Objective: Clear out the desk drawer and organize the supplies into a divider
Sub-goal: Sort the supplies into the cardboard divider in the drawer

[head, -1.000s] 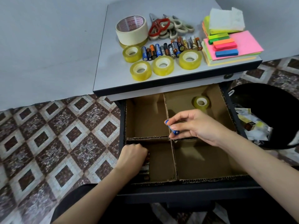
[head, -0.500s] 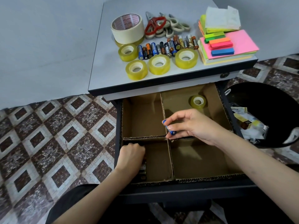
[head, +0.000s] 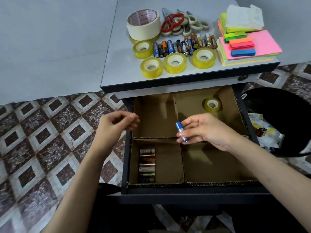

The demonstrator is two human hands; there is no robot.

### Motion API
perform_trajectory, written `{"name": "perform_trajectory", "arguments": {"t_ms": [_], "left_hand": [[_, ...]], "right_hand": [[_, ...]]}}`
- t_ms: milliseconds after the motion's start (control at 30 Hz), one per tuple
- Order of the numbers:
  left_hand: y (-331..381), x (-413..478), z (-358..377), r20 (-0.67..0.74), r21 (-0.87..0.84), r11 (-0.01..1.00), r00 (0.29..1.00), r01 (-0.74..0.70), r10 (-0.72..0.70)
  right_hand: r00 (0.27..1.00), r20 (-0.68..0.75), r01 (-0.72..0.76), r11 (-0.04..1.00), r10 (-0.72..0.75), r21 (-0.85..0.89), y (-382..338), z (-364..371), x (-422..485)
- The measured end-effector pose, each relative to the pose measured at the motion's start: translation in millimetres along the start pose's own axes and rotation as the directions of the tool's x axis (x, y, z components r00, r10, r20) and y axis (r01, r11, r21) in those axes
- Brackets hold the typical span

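A blue cylindrical battery point(head: 181, 132) is pinched, slightly tilted, between the thumb and fingers point(head: 191, 125) of the right hand point(head: 212, 130). It is held above the middle crossing of the brown cardboard divider point(head: 176, 106), which is seated in the open dark drawer point(head: 185, 194). The left hand point(head: 117, 123) is held over the drawer's left edge, its fingers loosely curled around nothing. A row of mixed batteries point(head: 147, 165) is laid in the near-left compartment, and a yellowish roll of clear tape point(head: 212, 105) in the far-right one. More tape rolls point(head: 175, 63), loose batteries point(head: 185, 45), scissors point(head: 171, 22) and coloured sticky notes point(head: 249, 46) are spread on the grey tabletop point(head: 121, 64).
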State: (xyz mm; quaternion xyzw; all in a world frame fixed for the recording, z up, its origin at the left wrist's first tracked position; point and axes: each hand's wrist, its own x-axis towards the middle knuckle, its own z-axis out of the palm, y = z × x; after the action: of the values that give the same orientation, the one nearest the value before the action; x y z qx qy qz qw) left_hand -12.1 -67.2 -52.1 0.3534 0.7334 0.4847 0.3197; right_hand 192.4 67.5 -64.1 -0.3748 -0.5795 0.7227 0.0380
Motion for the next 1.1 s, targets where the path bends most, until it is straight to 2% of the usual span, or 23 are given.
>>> {"name": "perform_trajectory", "arguments": {"t_ms": [33, 100, 233, 367, 467, 533, 600, 667, 833, 967, 1100], "left_hand": [[-4, 5, -2, -0.062, -0.055, 0.998, 0.998, 0.012, -0.016], [-16, 12, -1, -0.104, -0.049, 0.998, 0.994, 0.033, -0.038], [-31, 26, 9, -0.073, 0.15, 0.988, 0.997, -0.026, 0.037], [-33, 32, 16, -0.055, 0.202, 0.976, 0.994, -0.078, 0.091], [-35, 34, 17, -0.022, 0.253, 0.961, 0.992, -0.115, 0.124], [-36, 35, 16, -0.018, 0.27, 0.955, 0.991, -0.122, 0.132], [-35, 35, 16, -0.013, 0.274, 0.954, 0.991, -0.122, 0.13], [-35, 35, 17, -0.006, 0.28, 0.952, 0.992, -0.123, 0.13], [-38, 36, 17, -0.013, 0.276, 0.954, 0.992, -0.115, 0.123], [-40, 39, 19, -0.001, 0.287, 0.95, 0.992, -0.123, 0.129], [-42, 39, 19, -0.018, 0.286, 0.95, 0.99, -0.127, 0.138]], "right_hand": [[1.0, 0.006, -0.01, 1.0, 0.01, -0.02, 1, 1, 0], [0.999, 0.02, -0.029, 0.997, 0.03, -0.078, 3, 4, -1], [0.999, 0.01, -0.047, 0.985, 0.049, -0.168, 2, 0, -4], [0.996, 0.027, -0.076, 0.965, 0.085, -0.251, -6, 8, -7], [0.996, 0.086, 0.0, 0.936, 0.032, -0.353, -12, 33, -11], [0.987, 0.159, 0.07, 0.834, 0.021, -0.547, -7, 53, -9], [0.972, 0.235, 0.161, 0.646, 0.03, -0.746, 3, 74, 0], [0.956, 0.277, 0.177, 0.564, 0.096, -0.807, 14, 89, 11], [0.947, 0.19, 0.085, 0.367, 0.259, -0.926, 33, 101, 29], [0.935, 0.188, 0.089, 0.314, 0.3, -0.945, 43, 103, 33], [0.924, 0.213, 0.106, 0.325, 0.316, -0.94, 44, 104, 36]]}}
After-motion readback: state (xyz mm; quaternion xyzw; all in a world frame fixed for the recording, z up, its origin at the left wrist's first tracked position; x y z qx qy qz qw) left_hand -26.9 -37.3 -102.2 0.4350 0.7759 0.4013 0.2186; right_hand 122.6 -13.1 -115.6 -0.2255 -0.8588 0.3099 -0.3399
